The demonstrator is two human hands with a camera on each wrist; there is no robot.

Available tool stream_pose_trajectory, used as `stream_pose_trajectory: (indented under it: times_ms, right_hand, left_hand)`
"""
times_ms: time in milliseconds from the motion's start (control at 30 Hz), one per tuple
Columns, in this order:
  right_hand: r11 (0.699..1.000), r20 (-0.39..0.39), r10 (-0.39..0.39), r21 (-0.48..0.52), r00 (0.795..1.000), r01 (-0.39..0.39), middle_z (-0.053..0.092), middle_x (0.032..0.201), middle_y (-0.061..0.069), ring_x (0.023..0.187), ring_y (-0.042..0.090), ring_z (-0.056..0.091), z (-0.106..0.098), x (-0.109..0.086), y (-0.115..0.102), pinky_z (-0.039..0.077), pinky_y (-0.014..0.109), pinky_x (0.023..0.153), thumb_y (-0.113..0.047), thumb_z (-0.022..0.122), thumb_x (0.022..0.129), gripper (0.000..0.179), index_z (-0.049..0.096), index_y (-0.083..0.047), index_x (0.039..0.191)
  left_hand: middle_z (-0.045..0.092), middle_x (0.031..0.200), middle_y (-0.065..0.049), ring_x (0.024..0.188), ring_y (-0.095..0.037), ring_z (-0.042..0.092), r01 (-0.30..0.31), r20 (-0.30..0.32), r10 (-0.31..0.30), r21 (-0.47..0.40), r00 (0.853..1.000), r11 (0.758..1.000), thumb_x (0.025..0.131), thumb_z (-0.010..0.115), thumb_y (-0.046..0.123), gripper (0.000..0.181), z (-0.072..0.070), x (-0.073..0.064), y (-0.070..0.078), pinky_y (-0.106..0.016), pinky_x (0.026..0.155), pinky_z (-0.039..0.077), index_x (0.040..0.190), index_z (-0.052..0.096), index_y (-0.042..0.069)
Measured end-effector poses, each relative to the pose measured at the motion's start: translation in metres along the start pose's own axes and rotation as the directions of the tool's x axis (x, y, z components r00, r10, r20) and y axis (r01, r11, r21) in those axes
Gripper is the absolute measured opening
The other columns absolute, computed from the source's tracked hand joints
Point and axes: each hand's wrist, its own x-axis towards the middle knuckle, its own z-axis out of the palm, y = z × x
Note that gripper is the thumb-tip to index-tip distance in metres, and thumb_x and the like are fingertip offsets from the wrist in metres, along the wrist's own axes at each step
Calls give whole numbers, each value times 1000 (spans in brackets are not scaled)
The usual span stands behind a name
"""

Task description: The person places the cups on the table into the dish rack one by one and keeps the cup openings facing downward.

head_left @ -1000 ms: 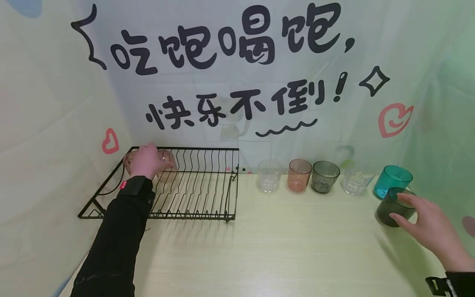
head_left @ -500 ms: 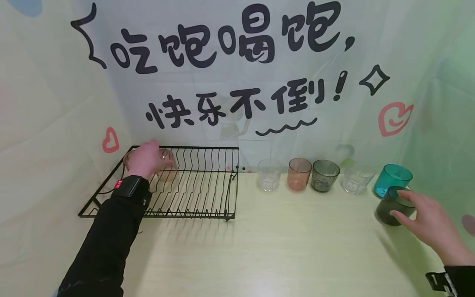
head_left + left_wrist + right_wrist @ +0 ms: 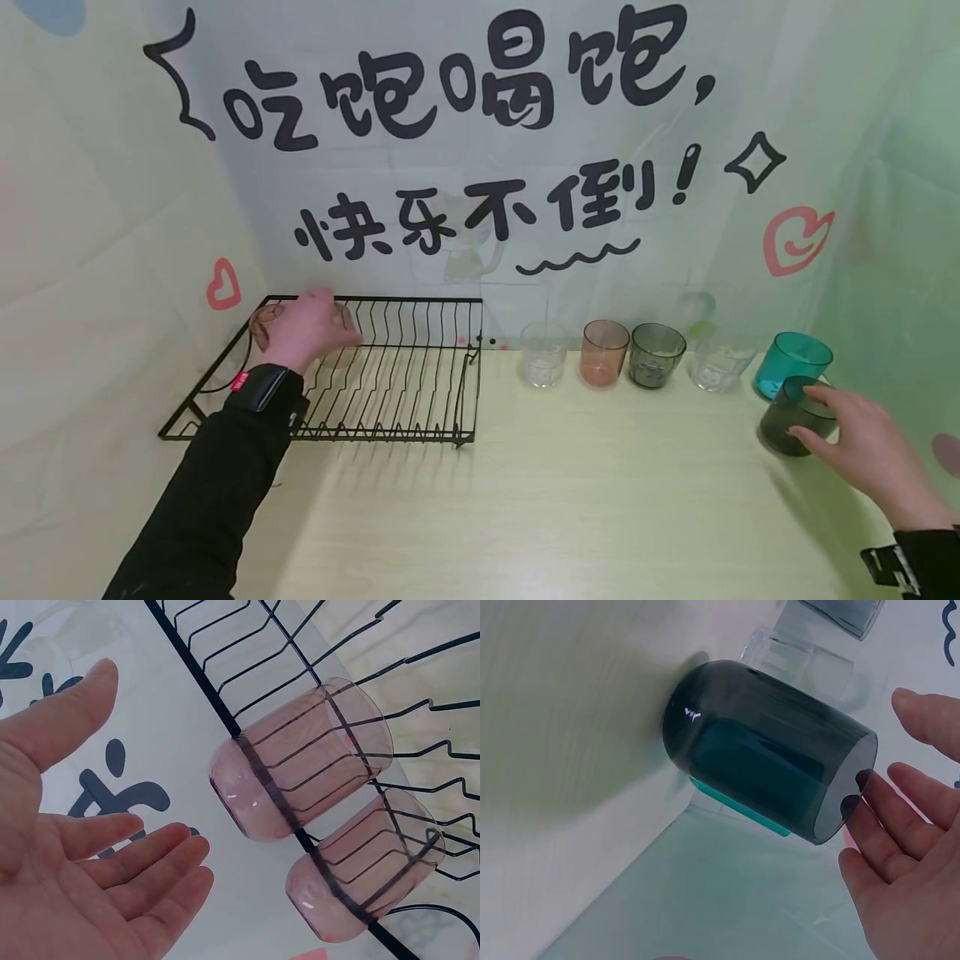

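Two clear pink glasses stand bottom-up on the black wire rack (image 3: 420, 345). In the left wrist view one pink glass (image 3: 300, 761) is nearer the hand and the other pink glass (image 3: 364, 862) sits beside it. My left hand (image 3: 303, 333) hovers over them; its fingers (image 3: 161, 862) are loosely extended and apart from both glasses. A dark grey glass (image 3: 795, 421) stands upright at the right. Around its rim my right hand (image 3: 870, 442) spreads thumb and fingers. In the right wrist view the fingertips show beside the grey glass's rim, with the thumb apart; contact is unclear.
Along the back wall stand a clear glass (image 3: 544, 354), an orange-pink glass (image 3: 604, 354), a smoky glass (image 3: 657, 357), another clear glass (image 3: 720, 367) and a teal glass (image 3: 795, 362), which is close behind the dark grey one. Fabric walls enclose the table (image 3: 570, 500).
My left hand has shifted slightly to the right over the pink glasses, while its forearm has swung left. The right hand and the dark grey glass have stayed nearly still.
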Motion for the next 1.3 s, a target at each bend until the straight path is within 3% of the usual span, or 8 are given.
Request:
stream_pose_trajectory:
  times_ms: [133, 367, 533, 633, 733, 867, 967, 1300]
  right_hand:
    - [1000, 18, 5, -17, 1000, -4, 47, 110, 30, 96, 47, 42, 1, 1, 1, 34, 58, 80, -25, 69, 75, 59, 44, 10, 116]
    - [999, 38, 8, -37, 999, -6, 48, 109, 30, 93, 47, 42, 5, 2, 3, 35, 58, 78, -25, 70, 73, 61, 44, 9, 116]
    - [999, 43, 18, -40, 999, -16, 46, 111, 29, 96, 47, 41, 10, 3, 7, 35, 58, 79, -25, 70, 73, 63, 43, 7, 119]
    - [998, 38, 23, -50, 999, -22, 47, 110, 27, 96, 46, 41, 12, 3, 9, 36, 57, 78, -25, 71, 72, 64, 43, 7, 119]
    - [998, 45, 17, -60, 999, -14, 47, 110, 28, 95, 46, 41, 13, 2, 8, 36, 57, 78, -25, 71, 72, 63, 43, 8, 118]
    - [997, 74, 17, -71, 997, -12, 45, 111, 30, 94, 48, 40, 13, 3, 6, 36, 58, 78, -27, 70, 73, 64, 42, 9, 119]
    - [996, 88, 33, -82, 996, -26, 46, 110, 29, 95, 47, 41, 15, 3, 8, 37, 57, 78, -27, 71, 72, 65, 43, 8, 119]
    - [992, 76, 23, -129, 997, -13, 48, 111, 25, 98, 44, 43, 28, 2, 20, 37, 55, 82, -26, 74, 68, 69, 43, 3, 123]
  left_hand:
    - [48, 105, -20, 96, -38, 47, -10, 16, 9, 7, 1000, 1000, 70, 68, 49, 59, 0, -3, 2, -49, 77, 40, 99, 46, 3]
    - [52, 78, -6, 73, -25, 50, -58, 38, 57, 17, 998, 998, 69, 71, 44, 42, -1, -6, 9, -38, 64, 40, 80, 50, 10]
    - [51, 71, -4, 67, -22, 48, -65, 64, 67, -29, 996, 997, 69, 72, 41, 41, -1, -11, 17, -36, 60, 39, 79, 49, 8]
    - [51, 71, -4, 67, -22, 49, -65, 77, 67, -27, 995, 998, 68, 72, 42, 46, 0, -14, 22, -36, 61, 41, 87, 50, 6]
    - [53, 77, -7, 75, -24, 50, -78, 78, 79, -11, 994, 997, 68, 73, 44, 65, 2, -16, 27, -40, 70, 44, 110, 48, 1]
    - [54, 108, -19, 102, -35, 48, -98, 83, 97, 10, 992, 995, 68, 72, 46, 88, 5, -19, 33, -48, 88, 39, 130, 36, -4]
    - [43, 127, -24, 116, -39, 41, -111, 111, 110, -3, 988, 994, 69, 71, 47, 91, 8, -22, 37, -50, 93, 35, 133, 31, -4]
    - [42, 130, -22, 118, -38, 40, -161, 135, 160, -3, 978, 987, 68, 72, 47, 90, 17, -32, 50, -48, 94, 35, 134, 33, 0]
